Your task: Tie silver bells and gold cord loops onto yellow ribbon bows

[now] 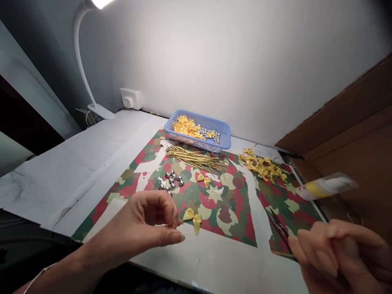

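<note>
My left hand [150, 222] is closed in a pinch just left of a yellow ribbon bow [193, 219]; what its fingertips hold, if anything, is too small to tell. At the lower right, the fingers of my right hand [339, 253] are curled together beside a dark pointed metal tool [279, 226], their grip hidden. Another yellow bow [204, 179] lies farther back on the patterned sheet [183, 200]. Small silver bells [172, 179] sit behind my left hand. Gold wire stems [196, 158] lie in a bundle in front of the basket.
A blue basket [199, 143] by the wall holds yellow bows and silver bells. More yellow bows [263, 165] are piled at the right, near a clear bottle with a yellow band [324, 187]. A white lamp [80, 61] stands back left; cardboard [346, 118] borders the right.
</note>
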Demonstrator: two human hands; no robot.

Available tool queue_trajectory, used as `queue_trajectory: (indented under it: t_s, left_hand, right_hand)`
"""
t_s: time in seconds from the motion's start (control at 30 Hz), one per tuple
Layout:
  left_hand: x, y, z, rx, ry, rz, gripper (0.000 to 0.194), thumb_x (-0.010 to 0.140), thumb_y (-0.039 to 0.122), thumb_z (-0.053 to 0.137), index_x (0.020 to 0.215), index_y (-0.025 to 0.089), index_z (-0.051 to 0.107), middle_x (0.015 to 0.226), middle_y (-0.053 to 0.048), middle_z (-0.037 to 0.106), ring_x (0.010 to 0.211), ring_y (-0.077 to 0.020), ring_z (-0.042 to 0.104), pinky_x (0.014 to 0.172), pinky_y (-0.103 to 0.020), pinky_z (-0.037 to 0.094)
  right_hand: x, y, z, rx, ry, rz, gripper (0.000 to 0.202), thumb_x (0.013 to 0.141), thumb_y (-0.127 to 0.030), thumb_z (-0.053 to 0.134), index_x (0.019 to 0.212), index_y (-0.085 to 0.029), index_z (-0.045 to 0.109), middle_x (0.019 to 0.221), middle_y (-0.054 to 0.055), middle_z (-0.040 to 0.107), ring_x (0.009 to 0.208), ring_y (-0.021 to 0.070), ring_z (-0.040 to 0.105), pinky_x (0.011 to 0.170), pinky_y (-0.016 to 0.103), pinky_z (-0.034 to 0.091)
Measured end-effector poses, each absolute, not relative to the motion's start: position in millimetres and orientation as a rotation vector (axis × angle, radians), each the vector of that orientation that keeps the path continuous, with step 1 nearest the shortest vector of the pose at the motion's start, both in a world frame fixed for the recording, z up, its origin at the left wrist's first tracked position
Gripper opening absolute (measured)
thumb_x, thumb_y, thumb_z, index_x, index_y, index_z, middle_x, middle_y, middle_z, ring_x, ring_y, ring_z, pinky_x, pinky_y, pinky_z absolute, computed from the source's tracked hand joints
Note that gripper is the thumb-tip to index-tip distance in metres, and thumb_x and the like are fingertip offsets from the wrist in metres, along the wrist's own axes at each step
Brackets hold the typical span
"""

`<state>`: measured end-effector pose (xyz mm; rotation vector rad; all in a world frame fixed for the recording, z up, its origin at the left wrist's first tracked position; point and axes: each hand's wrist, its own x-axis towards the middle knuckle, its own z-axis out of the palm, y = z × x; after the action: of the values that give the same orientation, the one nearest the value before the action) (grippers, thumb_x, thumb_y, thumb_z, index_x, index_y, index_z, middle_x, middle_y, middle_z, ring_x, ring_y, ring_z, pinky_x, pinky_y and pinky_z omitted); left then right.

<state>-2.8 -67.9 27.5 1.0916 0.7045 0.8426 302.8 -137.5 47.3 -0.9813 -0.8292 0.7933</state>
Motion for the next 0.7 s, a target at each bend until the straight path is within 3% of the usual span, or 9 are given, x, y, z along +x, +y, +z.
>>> queue_trajectory:
  t_s: [0.27, 0.43, 0.53, 0.6, 0.7]
  left_hand:
    - [0, -75, 21, 1.134, 0.716, 0.726, 0.025, 0.074, 0.012, 0.089, 0.069, 0.021, 0.066, 0.074, 0.005, 0.067, 0.080, -0.0132, 0.065, 0.093, -0.031, 0.054]
    - [2, -80, 23, 1.393, 0.845, 0.657, 0.021, 0.082, 0.017, 0.081, 0.072, 0.021, 0.064, 0.076, 0.003, 0.065, 0.081, -0.0166, 0.063, 0.082, -0.030, 0.053]
    - [7, -77, 20, 1.667, 1.028, 0.681, 0.007, 0.091, 0.019, 0.069, 0.096, 0.024, 0.068, 0.094, -0.001, 0.068, 0.087, -0.0193, 0.063, 0.080, -0.032, 0.051]
    - [14, -71, 15, 1.819, 1.127, 0.712, 0.020, 0.095, 0.023, 0.062, 0.115, 0.025, 0.067, 0.111, -0.006, 0.066, 0.095, -0.0221, 0.063, 0.083, -0.036, 0.051]
    - [28, -61, 3, 1.970, 1.154, 0.668, 0.020, 0.098, 0.023, 0.052, 0.110, 0.020, 0.067, 0.119, -0.012, 0.059, 0.107, -0.0284, 0.060, 0.089, -0.044, 0.049]
  right_hand:
    - [300, -124, 46, -1.123, -1.032, 0.310, 0.010, 0.084, -0.029, 0.082, 0.084, -0.021, 0.075, 0.058, -0.002, 0.057, 0.045, 0.0126, 0.049, 0.040, 0.029, 0.036]
    - [302, -125, 33, -1.341, -0.957, 0.279, 0.015, 0.088, -0.035, 0.079, 0.091, -0.021, 0.074, 0.071, 0.000, 0.061, 0.054, 0.0137, 0.052, 0.048, 0.030, 0.040]
    - [300, -128, 31, -1.485, -0.923, 0.094, 0.015, 0.090, -0.035, 0.077, 0.095, -0.021, 0.075, 0.077, 0.001, 0.063, 0.066, 0.0147, 0.056, 0.058, 0.029, 0.043]
    - [294, -131, 30, -1.444, -0.876, 0.083, 0.012, 0.091, -0.032, 0.075, 0.095, -0.021, 0.073, 0.070, -0.002, 0.058, 0.061, 0.0128, 0.053, 0.056, 0.028, 0.041]
    - [277, -139, 26, -1.360, -0.876, 0.214, 0.013, 0.092, -0.033, 0.075, 0.097, -0.021, 0.070, 0.057, -0.007, 0.050, 0.050, 0.0106, 0.046, 0.050, 0.026, 0.037]
